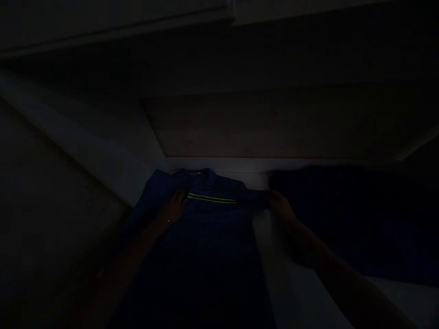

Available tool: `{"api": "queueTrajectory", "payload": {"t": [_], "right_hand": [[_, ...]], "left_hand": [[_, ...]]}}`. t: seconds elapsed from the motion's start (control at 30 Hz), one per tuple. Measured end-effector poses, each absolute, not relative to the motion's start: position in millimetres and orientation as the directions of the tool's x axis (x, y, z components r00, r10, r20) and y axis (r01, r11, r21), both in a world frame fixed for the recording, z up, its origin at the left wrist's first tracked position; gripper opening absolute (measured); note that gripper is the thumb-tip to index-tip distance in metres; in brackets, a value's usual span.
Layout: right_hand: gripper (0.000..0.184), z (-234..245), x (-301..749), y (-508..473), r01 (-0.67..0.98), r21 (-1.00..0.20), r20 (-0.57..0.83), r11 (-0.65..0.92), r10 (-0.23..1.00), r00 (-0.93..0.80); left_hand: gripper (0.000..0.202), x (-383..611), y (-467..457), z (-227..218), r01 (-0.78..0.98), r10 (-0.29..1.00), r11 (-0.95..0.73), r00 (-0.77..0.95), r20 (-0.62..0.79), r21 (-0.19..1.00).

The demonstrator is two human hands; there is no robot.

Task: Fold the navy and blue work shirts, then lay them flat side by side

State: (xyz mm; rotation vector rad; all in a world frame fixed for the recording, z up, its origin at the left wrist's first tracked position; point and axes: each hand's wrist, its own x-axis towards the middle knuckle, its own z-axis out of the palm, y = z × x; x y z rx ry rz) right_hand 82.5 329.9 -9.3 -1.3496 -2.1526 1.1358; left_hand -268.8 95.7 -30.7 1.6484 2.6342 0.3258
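The room is very dim, and most of it is lost in shadow. A dark blue shirt (206, 237) lies spread front-up on a white surface (274, 256). I cannot tell in this light whether that surface is a bed or a table. The collar (203, 180) points away from the person, toward a wooden panel (274, 128) that rises just behind the surface.

Two thin neon yellow-green stripes (211, 198) run side by side across the chest just below the collar, and they are the brightest thing here. A small pale label (195, 173) shows inside the collar, but it is too dark and too small to read.

The left hand (175, 206) rests palm down on the shirt at its left shoulder, beside the near end of the stripes. The fingers are laid out loosely and hold nothing. Something small glints at that wrist.

The right hand (280, 206) is at the opposite shoulder, where the shirt's edge meets the white surface. It touches the cloth there, but whether the fingers pinch it or only lie on it I cannot tell.

Just right of that hand a second dark cloth (343, 219) lies on the same surface, its shape hidden by the gloom.
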Motion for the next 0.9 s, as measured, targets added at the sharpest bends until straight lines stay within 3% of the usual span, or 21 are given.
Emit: {"api": "queueTrajectory", "payload": {"t": [0.07, 0.17, 0.23, 0.3, 0.37, 0.47, 0.57, 0.7, 0.9], "right_hand": [[0.039, -15.1, 118.5, 343.1, 0.379, -0.926, -0.14, 0.009, 0.921, -0.364], [0.04, -20.0, 153.0, 335.6, 0.159, -0.98, -0.153, -0.122, 0.969, -0.195], [0.042, -17.7, 154.7, 315.1, 0.296, -0.955, -0.028, 0.022, 0.986, -0.161], [0.041, -13.4, 141.2, 286.3, 0.437, -0.848, 0.177, 0.301, 0.937, -0.302], [0.039, -11.5, 120.4, 253.6, 0.461, -0.682, 0.311, 0.568, 0.795, -0.521], [0.033, -17.3, 93.6, 210.5, 0.434, -0.439, 0.305, 0.787, 0.585, -0.752], [0.032, -28.0, 83.7, 189.9, 0.395, -0.351, 0.241, 0.849, 0.49, -0.838], [0.034, -32.8, 89.3, 192.6, 0.408, -0.365, 0.212, 0.837, 0.501, -0.839], [0.034, -4.4, 93.5, 206.1, 0.481, -0.34, 0.224, 0.808, 0.567, -0.793]], "left_hand": [[0.055, -278.8, 92.8, -27.9, 0.901, 0.899, 0.408, -0.425, 0.108, 0.147], [0.053, -288.1, 91.9, -21.3, 0.912, 0.905, 0.4, -0.409, 0.119, 0.092], [0.054, -294.6, 91.4, -16.4, 0.897, 0.89, 0.437, -0.442, 0.114, 0.063], [0.054, -302.1, 89.4, -12.7, 0.869, 0.865, 0.494, -0.496, 0.076, 0.039], [0.053, -308.9, 86.0, -10.4, 0.836, 0.836, 0.548, -0.548, -0.006, 0.017], [0.05, -315.6, 79.9, -7.1, 0.796, 0.789, 0.605, -0.601, -0.131, -0.015], [0.045, -320.8, 75.4, -2.0, 0.768, 0.751, 0.64, -0.633, -0.189, -0.028], [0.037, -328.4, 74.8, 6.3, 0.745, 0.724, 0.666, -0.643, -0.248, 0.014], [0.039, -310.1, 100.3, 11.1, 0.734, 0.738, 0.675, -0.669, -0.089, 0.074]]}}
